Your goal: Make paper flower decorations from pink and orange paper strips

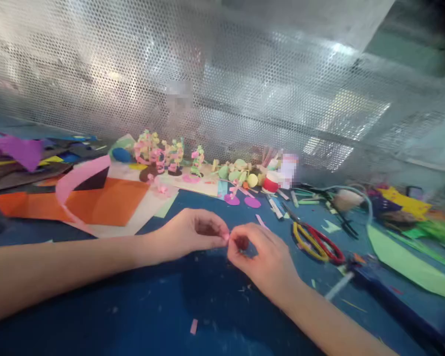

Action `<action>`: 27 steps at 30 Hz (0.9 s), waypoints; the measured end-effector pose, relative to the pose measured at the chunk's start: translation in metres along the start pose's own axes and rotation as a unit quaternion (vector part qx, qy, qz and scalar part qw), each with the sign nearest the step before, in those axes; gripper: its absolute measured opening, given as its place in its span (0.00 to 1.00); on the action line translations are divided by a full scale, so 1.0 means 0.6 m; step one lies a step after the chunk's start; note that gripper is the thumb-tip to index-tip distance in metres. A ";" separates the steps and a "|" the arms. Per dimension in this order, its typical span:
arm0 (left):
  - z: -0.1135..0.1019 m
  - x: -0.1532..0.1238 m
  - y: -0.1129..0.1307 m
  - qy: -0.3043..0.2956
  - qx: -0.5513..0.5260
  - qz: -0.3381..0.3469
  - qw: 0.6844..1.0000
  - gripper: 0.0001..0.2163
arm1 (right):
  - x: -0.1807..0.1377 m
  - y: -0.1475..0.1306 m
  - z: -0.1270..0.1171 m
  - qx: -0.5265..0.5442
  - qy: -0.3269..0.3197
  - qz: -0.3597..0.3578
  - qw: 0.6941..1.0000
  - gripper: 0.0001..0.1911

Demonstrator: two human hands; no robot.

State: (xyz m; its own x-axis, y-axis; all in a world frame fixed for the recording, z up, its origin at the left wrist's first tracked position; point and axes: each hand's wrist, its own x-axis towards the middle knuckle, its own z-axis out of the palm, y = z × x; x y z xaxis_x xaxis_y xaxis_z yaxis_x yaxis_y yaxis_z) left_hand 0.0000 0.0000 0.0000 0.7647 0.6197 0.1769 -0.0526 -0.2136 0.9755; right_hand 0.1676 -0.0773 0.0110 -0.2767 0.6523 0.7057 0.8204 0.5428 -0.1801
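Note:
My left hand (188, 230) and my right hand (265, 252) meet above the middle of the blue table. Between their fingertips is a tiny pink piece (226, 237), perhaps foam or paper; its exact shape is mostly hidden. The thumb and index finger of each hand are pinched on it. Below them on the tabletop lies a small pink strip (194, 326). Just beyond the hands stands a small pink figure on a purple disc (232, 200), with a second purple disc (252, 202) beside it.
Scissors (323, 256) and a dark blue tool (393, 296) with a whitish rod lie right. Several pink-and-green floral models (176, 155) stand at the back before a perforated silvery screen (222, 74). Orange sheets (111, 200) and a curled pink strip (81, 178) lie left.

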 end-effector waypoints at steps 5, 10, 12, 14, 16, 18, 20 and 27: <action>-0.001 -0.002 0.000 -0.032 -0.014 -0.002 0.999 0.09 | 0.001 -0.001 0.003 -0.007 -0.013 -0.008 1.000 0.06; 0.000 0.001 0.003 -0.028 -0.021 0.004 0.999 0.11 | 0.000 0.001 0.001 0.000 0.009 0.030 1.000 0.05; 0.000 0.002 0.003 -0.015 -0.027 0.001 1.000 0.12 | 0.000 0.002 0.001 0.007 0.010 0.031 0.999 0.04; 0.000 0.003 0.002 0.005 -0.022 0.006 1.000 0.11 | 0.001 0.002 0.001 0.026 0.003 0.034 0.999 0.04; 0.000 0.003 0.001 0.027 -0.010 0.018 0.999 0.09 | 0.002 0.004 0.001 0.058 0.003 0.047 0.997 0.05; -0.001 0.003 0.002 0.043 -0.001 0.024 0.999 0.08 | 0.002 0.006 0.001 0.088 0.010 0.074 0.993 0.05; -0.001 0.004 0.003 0.047 0.003 0.019 0.999 0.09 | 0.002 0.008 0.001 0.103 0.020 0.099 0.990 0.06; -0.001 0.004 0.004 0.042 0.007 0.018 0.999 0.10 | 0.004 0.006 0.000 0.096 0.023 0.100 0.990 0.05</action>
State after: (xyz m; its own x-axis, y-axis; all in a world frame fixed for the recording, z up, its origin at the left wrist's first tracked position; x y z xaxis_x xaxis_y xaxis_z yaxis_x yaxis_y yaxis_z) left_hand 0.0014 0.0012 0.0030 0.7064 0.6718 0.2229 -0.0700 -0.2470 0.9665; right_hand 0.1698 -0.0737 0.0121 -0.0912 0.7346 0.6724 0.7450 0.4983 -0.4434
